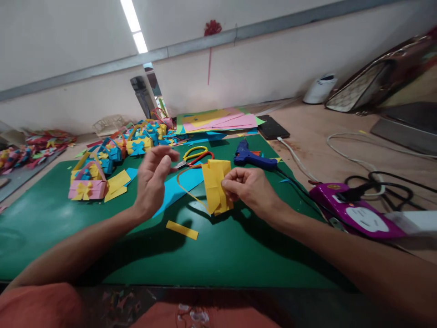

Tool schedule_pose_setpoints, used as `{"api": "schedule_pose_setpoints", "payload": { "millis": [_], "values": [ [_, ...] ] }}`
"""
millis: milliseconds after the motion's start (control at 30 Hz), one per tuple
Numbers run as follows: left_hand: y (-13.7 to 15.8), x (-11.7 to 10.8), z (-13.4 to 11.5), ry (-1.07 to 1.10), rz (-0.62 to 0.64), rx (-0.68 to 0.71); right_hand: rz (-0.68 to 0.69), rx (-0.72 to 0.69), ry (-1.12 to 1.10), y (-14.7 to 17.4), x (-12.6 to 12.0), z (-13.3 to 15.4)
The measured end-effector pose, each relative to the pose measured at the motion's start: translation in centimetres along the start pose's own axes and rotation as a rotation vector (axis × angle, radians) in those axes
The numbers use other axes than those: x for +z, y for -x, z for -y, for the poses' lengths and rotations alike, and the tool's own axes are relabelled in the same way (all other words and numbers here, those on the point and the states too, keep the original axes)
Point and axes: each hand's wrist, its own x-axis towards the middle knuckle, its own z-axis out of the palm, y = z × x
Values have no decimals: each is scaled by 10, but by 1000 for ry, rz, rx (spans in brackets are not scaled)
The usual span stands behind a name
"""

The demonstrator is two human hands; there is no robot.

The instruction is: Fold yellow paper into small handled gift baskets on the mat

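My right hand (247,189) pinches the right edge of a small folded yellow paper basket (215,187), tilted just above the green mat. A thin yellow-orange paper strip (186,189) curves out from its left side like a handle. To the left, my left hand (153,182) is raised over the mat with nothing in it, its fingers curved and the thumb apart. Beneath and between the hands lies a blue paper sheet (177,191). Scissors (196,157) with yellow and red handles rest just behind the basket. A short yellow strip (182,230) lies in front.
A blue glue gun (254,157) lies right of the basket, its cable running to a purple power strip (355,209). Finished paper baskets (87,184) cluster at the left. Coloured sheets (220,120) and a black phone (273,126) sit at the back of the green mat (239,255).
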Motion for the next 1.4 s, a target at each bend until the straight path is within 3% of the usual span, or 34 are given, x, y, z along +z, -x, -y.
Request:
{"api": "schedule_pose_setpoints", "payload": {
  "millis": [33, 100, 167, 267, 333, 433, 733, 967, 1400],
  "values": [
    [2, 0, -7, -63, -23, 152, -5, -1, 7, -1, 0, -1],
    [7, 1, -19, -146, 35, 193, -8, -2, 9, -2, 0, -2],
    [11, 5, -23, -277, 169, 57, -20, -16, 14, -2, 1, -3],
    [8, 9, -15, -397, 420, -281, -51, -57, 33, 0, 1, -1],
    [2, 9, -3, -307, 495, -430, -55, -74, 50, 2, 2, 0],
    [-6, 7, 11, -149, 564, -517, -17, -75, 67, 5, 3, 1],
    [-1, 7, 18, -128, 485, -458, -17, -161, 180, 6, 3, -2],
    [1, 8, 19, -7, 528, -468, -19, -115, 158, 4, 3, -2],
    [12, 22, 22, -117, 346, -290, -56, -214, 259, 8, 8, -8]
  ]
}}
